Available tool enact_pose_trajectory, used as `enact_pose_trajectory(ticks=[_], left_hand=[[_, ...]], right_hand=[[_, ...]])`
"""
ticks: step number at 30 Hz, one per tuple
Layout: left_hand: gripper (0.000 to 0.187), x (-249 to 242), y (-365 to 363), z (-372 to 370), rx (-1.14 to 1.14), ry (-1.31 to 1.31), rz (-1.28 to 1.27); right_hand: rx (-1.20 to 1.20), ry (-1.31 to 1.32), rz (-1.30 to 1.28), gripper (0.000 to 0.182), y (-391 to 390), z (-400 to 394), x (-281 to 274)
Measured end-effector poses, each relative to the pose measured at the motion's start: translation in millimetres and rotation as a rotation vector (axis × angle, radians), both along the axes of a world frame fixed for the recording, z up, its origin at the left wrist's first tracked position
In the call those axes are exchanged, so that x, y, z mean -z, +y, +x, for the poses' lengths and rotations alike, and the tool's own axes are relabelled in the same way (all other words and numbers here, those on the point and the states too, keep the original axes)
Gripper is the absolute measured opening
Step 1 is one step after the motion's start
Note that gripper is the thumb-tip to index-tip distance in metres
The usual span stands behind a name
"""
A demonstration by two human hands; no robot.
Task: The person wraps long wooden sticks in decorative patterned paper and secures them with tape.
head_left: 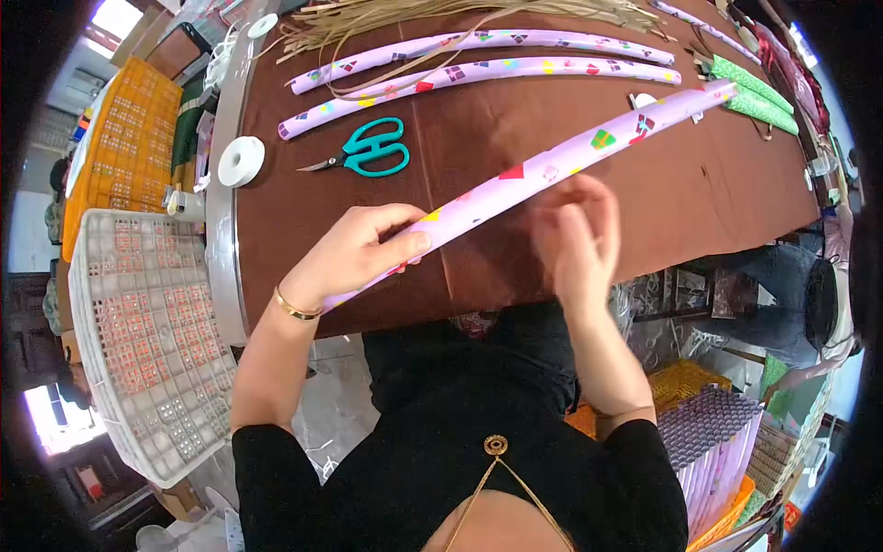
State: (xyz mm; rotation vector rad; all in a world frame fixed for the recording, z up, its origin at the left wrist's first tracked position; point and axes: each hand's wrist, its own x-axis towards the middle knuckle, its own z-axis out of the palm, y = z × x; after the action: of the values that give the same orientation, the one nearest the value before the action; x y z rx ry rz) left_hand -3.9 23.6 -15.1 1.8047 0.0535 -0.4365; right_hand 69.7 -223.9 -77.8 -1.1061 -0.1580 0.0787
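Observation:
A long roll of lilac wrapping paper (524, 179) printed with colourful gift boxes lies slantwise across the view, its far end up at the right. Near its lower end, my left hand (368, 244) is wrapped round it, thumb on top. Just below the middle of the roll is my right hand (584, 239), slightly blurred, its fingers bent and apart with nothing between them. Scissors with teal handles (375, 147) lie on the table beyond my left hand, blades pointing left. A white roll of tape (241, 162) sits at the table's left edge.
Two more lilac rolls (478, 72) lie farther back on the brown-covered table (322, 216), before a bundle of tan strips (460, 20). Green rolls (754, 97) are at the right. White crates (152, 331) stand left; a person (782, 299) is at the right.

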Motion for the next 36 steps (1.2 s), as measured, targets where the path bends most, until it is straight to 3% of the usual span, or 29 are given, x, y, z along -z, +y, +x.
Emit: enact_pose_trajectory(ticks=[2,5,8,17,26,33,36], left_hand=[[0.028,-1.4,-9.5,4.1,-0.006,-0.018,-0.023],[0.028,-2.2,-21.4,8.5,-0.014,-0.050,-0.006],[0.029,-3.1,-29.6,12.1,-0.012,-0.081,0.067],[0.033,4.6,-32.4,11.1,-0.001,-0.094,0.103],[0.033,0.9,-35.7,8.4,0.024,-0.034,0.037],[0.039,-8.0,-62.1,20.8,-0.027,0.018,0.164],[0.030,-5.6,-60.0,22.3,0.024,0.126,-0.064]], right_hand=[[-0.160,0.084,-0.060,0.038,11.1,-8.6,2.0],[-0.268,0.160,0.078,0.047,24.9,-8.3,-9.8],[-0.264,0.273,0.055,0.051,28.9,-9.5,-33.5],[-0.349,0.183,0.109,0.055,18.6,-4.8,-13.7],[-0.314,0.279,0.309,0.038,12.4,0.1,-6.6],[-0.275,0.188,0.152,0.033,25.7,-15.7,-8.1],[-0.251,0.188,0.153,0.032,23.0,-12.8,-9.0]])
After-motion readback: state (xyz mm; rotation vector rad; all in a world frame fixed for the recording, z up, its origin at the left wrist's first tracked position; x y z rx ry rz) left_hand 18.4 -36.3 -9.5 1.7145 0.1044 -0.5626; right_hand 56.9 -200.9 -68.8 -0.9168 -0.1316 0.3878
